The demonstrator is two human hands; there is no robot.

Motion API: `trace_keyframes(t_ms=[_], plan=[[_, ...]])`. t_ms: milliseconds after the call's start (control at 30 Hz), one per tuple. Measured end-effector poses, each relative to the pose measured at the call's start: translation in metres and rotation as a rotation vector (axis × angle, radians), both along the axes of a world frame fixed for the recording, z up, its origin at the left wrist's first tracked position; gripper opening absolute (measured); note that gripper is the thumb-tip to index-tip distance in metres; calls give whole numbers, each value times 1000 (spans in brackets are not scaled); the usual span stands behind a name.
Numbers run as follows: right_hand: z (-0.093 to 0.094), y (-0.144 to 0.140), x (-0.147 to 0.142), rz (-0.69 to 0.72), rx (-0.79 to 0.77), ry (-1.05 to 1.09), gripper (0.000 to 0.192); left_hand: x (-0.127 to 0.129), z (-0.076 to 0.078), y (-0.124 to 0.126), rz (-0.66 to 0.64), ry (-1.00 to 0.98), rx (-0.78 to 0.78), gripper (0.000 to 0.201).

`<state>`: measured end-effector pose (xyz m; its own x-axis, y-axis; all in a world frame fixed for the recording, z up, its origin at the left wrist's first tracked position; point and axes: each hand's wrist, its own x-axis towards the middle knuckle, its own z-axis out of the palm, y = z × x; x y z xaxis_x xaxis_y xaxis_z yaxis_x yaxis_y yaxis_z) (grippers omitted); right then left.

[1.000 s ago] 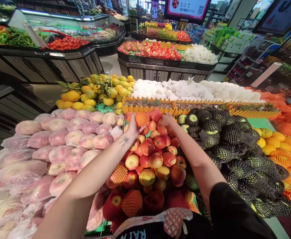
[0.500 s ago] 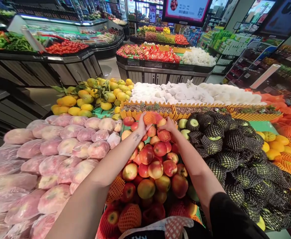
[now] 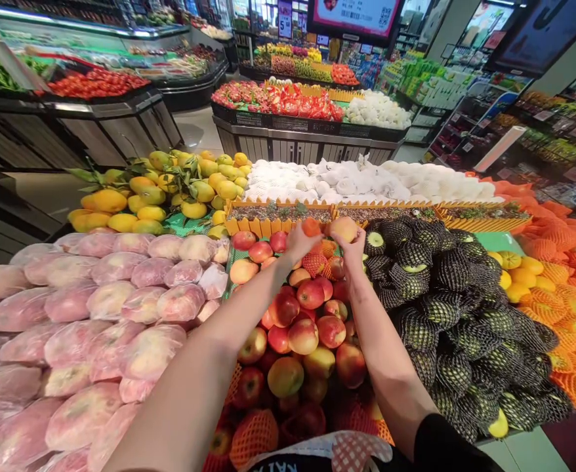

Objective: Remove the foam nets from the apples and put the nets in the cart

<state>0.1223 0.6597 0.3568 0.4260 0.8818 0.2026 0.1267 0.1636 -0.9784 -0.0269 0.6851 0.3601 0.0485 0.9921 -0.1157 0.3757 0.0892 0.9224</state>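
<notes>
Apples point(image 3: 302, 328) beside perhaps netted melons point(image 3: 445, 308)

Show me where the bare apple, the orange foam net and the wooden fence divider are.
bare apple point(image 3: 344, 229), head view, its top skin
orange foam net point(image 3: 311, 227), head view, its upper part
wooden fence divider point(image 3: 261, 227), head view, a picket
</notes>
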Motion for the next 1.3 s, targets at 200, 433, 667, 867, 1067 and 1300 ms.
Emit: trace_keyframes(t_ms=[200,433,667,867,1067,1300], plan=[[35,-22,6,-32,102,192,62,14,3,13,-134,424,95,79],[69,-90,20,116,186,274,62,-50,-1,20,129,712,31,59],[75,-135,26,201,-365,-803,68,-74,-28,11,109,823,-86,77],[33,-134,26,350,-827,-1088,69,-74,-4,3,114,804,105,79],[21,-133,37,473,-698,-960,84,-83,32,-68,81,555,295,81],[49,-157,24,426,-590,-997,81,-114,48,-205,-169,558,139,78]])
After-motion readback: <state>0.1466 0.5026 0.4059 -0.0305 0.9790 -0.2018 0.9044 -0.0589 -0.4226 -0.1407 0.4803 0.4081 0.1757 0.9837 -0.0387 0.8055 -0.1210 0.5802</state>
